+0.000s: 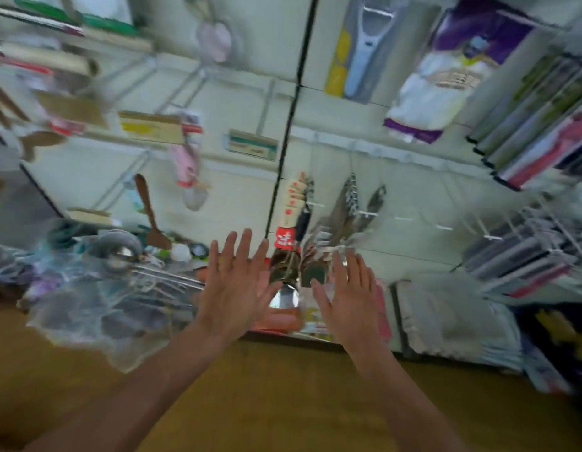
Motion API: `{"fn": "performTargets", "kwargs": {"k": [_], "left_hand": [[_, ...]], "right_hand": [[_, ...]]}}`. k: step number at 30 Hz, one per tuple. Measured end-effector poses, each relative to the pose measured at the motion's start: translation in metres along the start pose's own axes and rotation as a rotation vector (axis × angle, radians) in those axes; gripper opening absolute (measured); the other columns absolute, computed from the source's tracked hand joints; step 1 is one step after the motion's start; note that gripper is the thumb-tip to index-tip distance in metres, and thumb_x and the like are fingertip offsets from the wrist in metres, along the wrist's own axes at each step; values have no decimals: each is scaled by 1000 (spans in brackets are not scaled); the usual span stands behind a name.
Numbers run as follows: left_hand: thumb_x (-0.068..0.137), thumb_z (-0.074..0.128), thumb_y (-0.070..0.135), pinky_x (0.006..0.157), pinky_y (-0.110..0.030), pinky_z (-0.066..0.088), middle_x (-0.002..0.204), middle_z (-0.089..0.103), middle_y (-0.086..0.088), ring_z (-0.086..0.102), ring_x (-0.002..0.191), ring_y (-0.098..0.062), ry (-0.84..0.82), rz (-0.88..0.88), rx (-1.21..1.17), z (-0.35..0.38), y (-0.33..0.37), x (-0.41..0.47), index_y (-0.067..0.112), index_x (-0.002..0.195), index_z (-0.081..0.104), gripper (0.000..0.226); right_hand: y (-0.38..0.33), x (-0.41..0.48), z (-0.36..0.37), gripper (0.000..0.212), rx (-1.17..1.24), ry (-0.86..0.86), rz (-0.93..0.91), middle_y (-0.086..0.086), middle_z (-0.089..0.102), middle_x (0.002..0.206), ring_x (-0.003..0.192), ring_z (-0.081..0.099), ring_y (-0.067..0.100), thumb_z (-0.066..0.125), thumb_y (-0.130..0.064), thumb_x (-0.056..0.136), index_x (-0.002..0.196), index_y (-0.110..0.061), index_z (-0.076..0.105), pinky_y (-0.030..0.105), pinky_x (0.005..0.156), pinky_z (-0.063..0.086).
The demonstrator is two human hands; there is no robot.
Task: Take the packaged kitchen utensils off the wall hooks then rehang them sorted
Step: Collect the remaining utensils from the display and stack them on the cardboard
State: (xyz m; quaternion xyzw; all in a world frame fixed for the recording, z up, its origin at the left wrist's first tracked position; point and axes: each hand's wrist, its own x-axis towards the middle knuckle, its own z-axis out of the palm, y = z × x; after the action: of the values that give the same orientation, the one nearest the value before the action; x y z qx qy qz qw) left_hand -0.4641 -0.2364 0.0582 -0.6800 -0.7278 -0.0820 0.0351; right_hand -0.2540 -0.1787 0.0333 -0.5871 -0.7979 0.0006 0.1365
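Frame is motion-blurred, so only the coarse facts.

- Your left hand (232, 282): fingers straight and spread wide, back of the hand to the camera, holding nothing. It sits just left of the hanging steel ladle pack with the red-and-cream card header (288, 216).
- Your right hand (346, 295): same pose, splayed wide, nothing in it. Its fingertips overlap the lower ends of the silver utensil packs in clear wrap (346, 207). Can't tell whether they touch.
- The shiny ladle bowl (284, 296) shows in the gap between your two hands.
- Both pack groups hang on hooks on the white panel wall (413, 190), just right of the black vertical strip (292, 102).
- More white hook prongs (443, 227) stick out of the wall further right.
- Left of the strip: brown wooden spatula (150, 216) hanging, pink utensil pack (186, 164) above it.
- Near left: heap of clear-bagged steel utensils (120, 288) lying low.
- Far, upper right: blue-and-white peeler on a yellow card (361, 50), purple-and-white pack (446, 76) beside it.
- Near right: stack of grey folded cloths (452, 321).
- Your forearms come up over a brown surface (283, 402).
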Motion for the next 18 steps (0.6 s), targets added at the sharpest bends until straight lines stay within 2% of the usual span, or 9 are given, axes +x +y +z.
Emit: {"fn": "performTargets", "kwargs": {"k": [4, 8, 11, 14, 18], "left_hand": [[95, 21, 65, 117, -60, 17, 158, 28, -20, 23, 146, -40, -24, 78, -24, 29, 59, 30, 15, 153, 29, 76], [96, 7, 65, 118, -58, 17, 159, 23, -18, 19, 148, -39, -53, 133, -38, 52, 103, 57, 16, 154, 24, 78], [96, 16, 65, 119, -57, 18, 161, 19, -18, 16, 148, -38, -66, 171, -70, 66, 126, 71, 15, 154, 25, 77], [97, 18, 64, 120, -54, 16, 162, 13, -16, 10, 150, -36, -60, 189, -88, 81, 140, 85, 15, 156, 19, 77], [96, 14, 66, 121, -50, 15, 163, 11, -16, 10, 150, -34, -52, 160, -82, 95, 146, 106, 13, 157, 11, 81]], "right_hand": [[55, 13, 3, 68, -1, 34, 52, 16, 36, 157, 145, 31, 35, 33, -58, 99, 151, -14, 37, 51, 118, 26], [96, 29, 6, 75, 7, 17, 99, 14, 24, 162, 150, 19, 33, 20, -65, 98, 155, -17, 27, 48, 122, 14], [117, 37, 8, 78, 41, 17, 114, 12, 15, 165, 153, 10, 31, 16, -67, 97, 158, -18, 20, 46, 123, 7], [129, 47, 15, 77, 64, 50, 117, 14, 17, 164, 152, 12, 32, 18, -66, 98, 158, -17, 20, 47, 123, 9], [131, 71, 29, 72, 83, 107, 102, 16, 26, 161, 150, 21, 34, 31, -59, 99, 155, -14, 28, 51, 121, 20]]}}
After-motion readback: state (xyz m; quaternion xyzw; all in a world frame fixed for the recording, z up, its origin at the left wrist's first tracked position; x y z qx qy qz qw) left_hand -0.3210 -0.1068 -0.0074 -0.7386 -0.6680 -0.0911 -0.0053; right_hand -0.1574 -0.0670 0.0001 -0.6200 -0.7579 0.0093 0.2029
